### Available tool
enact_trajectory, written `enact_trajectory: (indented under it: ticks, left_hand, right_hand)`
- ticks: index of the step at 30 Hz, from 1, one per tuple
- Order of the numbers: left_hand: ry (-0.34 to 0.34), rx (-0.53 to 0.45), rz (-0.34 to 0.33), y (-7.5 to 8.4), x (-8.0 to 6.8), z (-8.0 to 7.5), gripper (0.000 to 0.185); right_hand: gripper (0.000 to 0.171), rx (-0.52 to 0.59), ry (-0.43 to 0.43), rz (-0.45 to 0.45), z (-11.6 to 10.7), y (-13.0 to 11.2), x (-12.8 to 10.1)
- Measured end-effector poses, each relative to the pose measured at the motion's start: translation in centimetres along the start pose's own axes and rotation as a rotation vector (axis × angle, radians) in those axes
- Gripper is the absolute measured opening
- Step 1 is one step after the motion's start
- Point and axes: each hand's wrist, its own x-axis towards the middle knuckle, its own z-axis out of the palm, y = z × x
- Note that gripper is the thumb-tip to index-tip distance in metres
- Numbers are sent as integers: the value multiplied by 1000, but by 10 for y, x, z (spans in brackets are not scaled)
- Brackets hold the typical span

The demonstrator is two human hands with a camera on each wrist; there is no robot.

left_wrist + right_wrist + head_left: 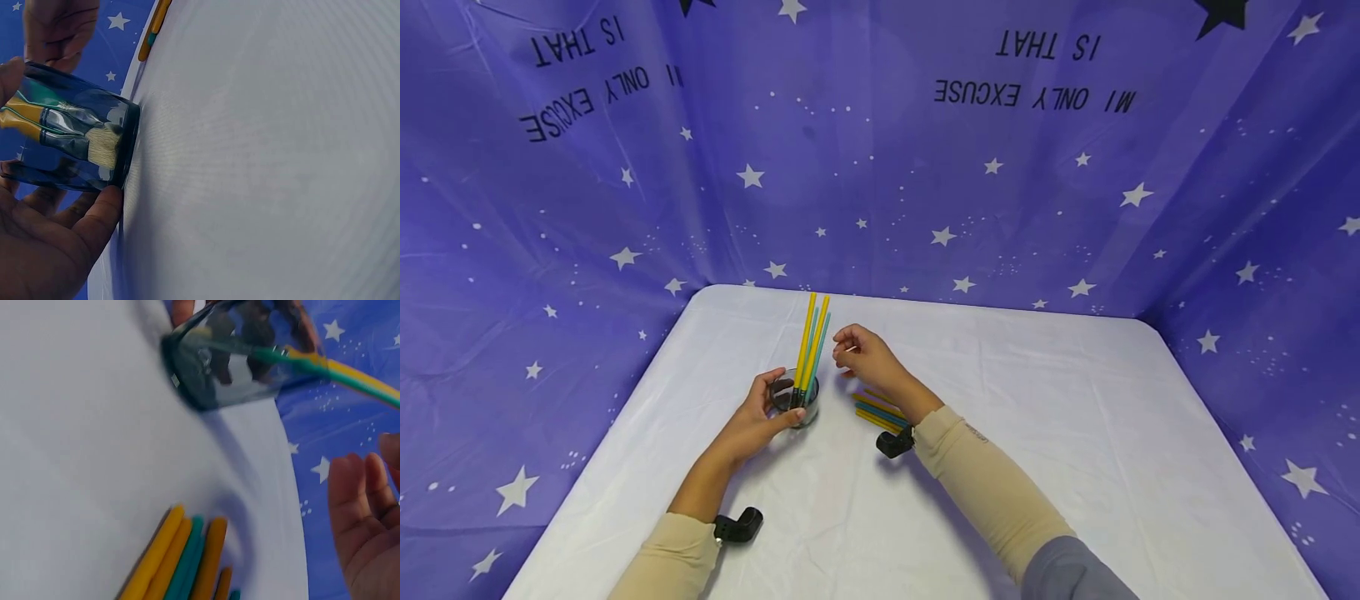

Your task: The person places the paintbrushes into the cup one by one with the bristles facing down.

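My left hand (777, 401) grips a clear glass (803, 410) standing on the white table (1000, 433). Several paintbrushes (813, 342) with yellow and teal handles stand in it, bristles down (104, 147). In the left wrist view my fingers (94, 219) wrap the glass (75, 137). My right hand (852, 350) hovers just right of the brush handles, fingers loosely curled and holding nothing. Several more yellow and teal brushes (880, 411) lie flat on the table under my right wrist; the right wrist view shows these loose brushes (181, 556) below the glass (231, 362).
A purple star-printed cloth (880, 167) hangs behind and along both sides of the table. Black camera mounts sit at my left wrist (739, 525) and right wrist (895, 442). The table's rounded far corners lie close to the cloth.
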Motion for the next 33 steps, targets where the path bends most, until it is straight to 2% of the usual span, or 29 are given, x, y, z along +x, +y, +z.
enact_trajectory:
  ticks: [5, 12, 16, 22, 28, 33]
  left_hand:
    - [1, 8, -13, 0, 0, -1, 86]
    - [-1, 24, -19, 1, -1, -1, 87]
    - [-7, 21, -13, 1, -1, -1, 86]
    - [-9, 14, -7, 1, -2, -1, 85]
    - [-8, 17, -2, 1, -2, -1, 85]
    - [-8, 8, -1, 0, -2, -1, 85]
  right_hand:
    - [29, -95, -50, 31, -8, 12, -3]
    - [20, -505, -105, -15, -27, 21, -9]
    - [19, -639, -135, -26, -38, 26, -10]
    - [18, -746, -159, -29, -50, 34, -14]
    - [15, -795, -174, -12, -57, 37, -22]
    - [16, -841, -220, -10, -59, 34, -25]
